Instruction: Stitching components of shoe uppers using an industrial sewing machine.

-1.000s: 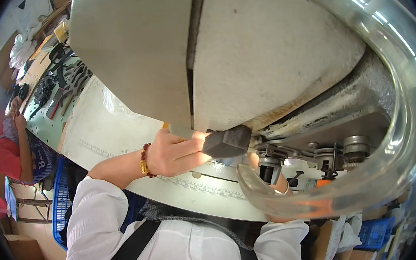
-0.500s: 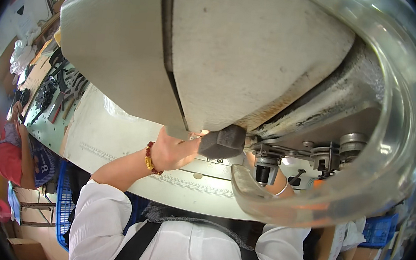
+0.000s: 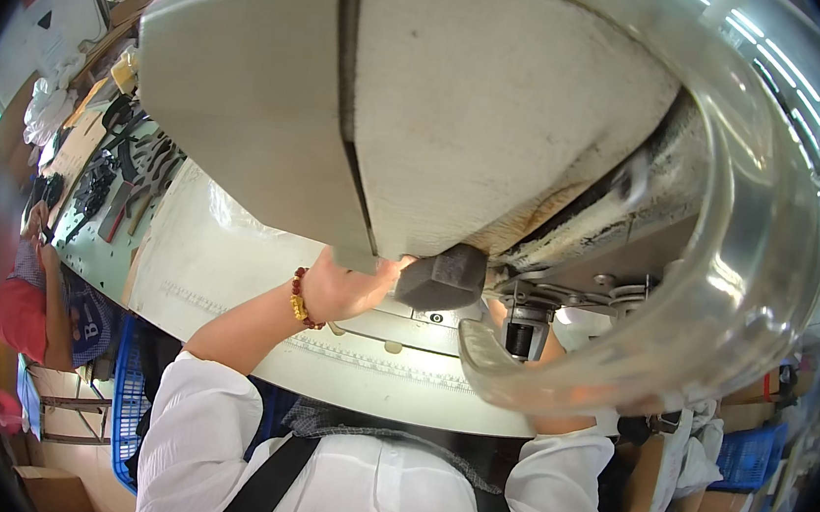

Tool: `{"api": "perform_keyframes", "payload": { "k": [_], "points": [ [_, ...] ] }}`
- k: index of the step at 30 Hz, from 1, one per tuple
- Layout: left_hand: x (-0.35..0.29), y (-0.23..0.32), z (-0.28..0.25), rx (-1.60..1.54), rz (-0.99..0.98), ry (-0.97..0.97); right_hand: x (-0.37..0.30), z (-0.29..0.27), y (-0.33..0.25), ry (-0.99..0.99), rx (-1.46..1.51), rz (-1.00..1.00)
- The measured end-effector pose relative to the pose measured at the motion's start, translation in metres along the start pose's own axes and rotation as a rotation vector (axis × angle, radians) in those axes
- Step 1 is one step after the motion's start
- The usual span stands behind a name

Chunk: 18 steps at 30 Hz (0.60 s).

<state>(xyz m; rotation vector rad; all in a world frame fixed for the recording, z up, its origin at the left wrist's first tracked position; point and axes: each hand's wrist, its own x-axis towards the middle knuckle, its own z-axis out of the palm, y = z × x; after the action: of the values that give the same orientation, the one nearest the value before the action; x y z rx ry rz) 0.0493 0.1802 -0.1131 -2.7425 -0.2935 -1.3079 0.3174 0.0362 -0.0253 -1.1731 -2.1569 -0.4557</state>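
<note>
My left hand (image 3: 343,289), with a red and gold bead bracelet on its wrist, reaches under the pale head of a sewing machine (image 3: 503,107). Its fingertips disappear behind the machine and a dark grey foam block (image 3: 444,277), so what they hold, if anything, is hidden. The block sits right beside the hand. My right forearm (image 3: 551,354) comes up behind a thick clear curved tube (image 3: 740,317) and a black-ended metal fitting (image 3: 519,338). Most of my right hand is covered by these parts, and its fingers cannot be made out.
The pale machine table (image 3: 220,277) has a ruler scale (image 3: 399,366) along its near side. At the left, a person in red (image 3: 19,317) sits by a bench with dark strips and tools (image 3: 121,179). Blue crates (image 3: 128,397) stand low on both sides.
The view has shifted slightly, and the clear tube now covers more of the metal parts at the right. My right forearm shows differently behind the tube; my left hand stays nearly in place.
</note>
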Motion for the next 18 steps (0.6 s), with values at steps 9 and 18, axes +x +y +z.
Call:
{"api": "perform_keyframes", "payload": {
  "k": [9, 18],
  "points": [
    [0.033, 0.015, -0.016, -0.099, -0.024, 0.145, -0.001, 0.028, 0.017, 0.055, -0.004, 0.081],
    [0.045, 0.024, -0.026, -0.042, -0.002, 0.203, -0.015, 0.056, 0.027, 0.13, -0.037, 0.148]
  ]
}}
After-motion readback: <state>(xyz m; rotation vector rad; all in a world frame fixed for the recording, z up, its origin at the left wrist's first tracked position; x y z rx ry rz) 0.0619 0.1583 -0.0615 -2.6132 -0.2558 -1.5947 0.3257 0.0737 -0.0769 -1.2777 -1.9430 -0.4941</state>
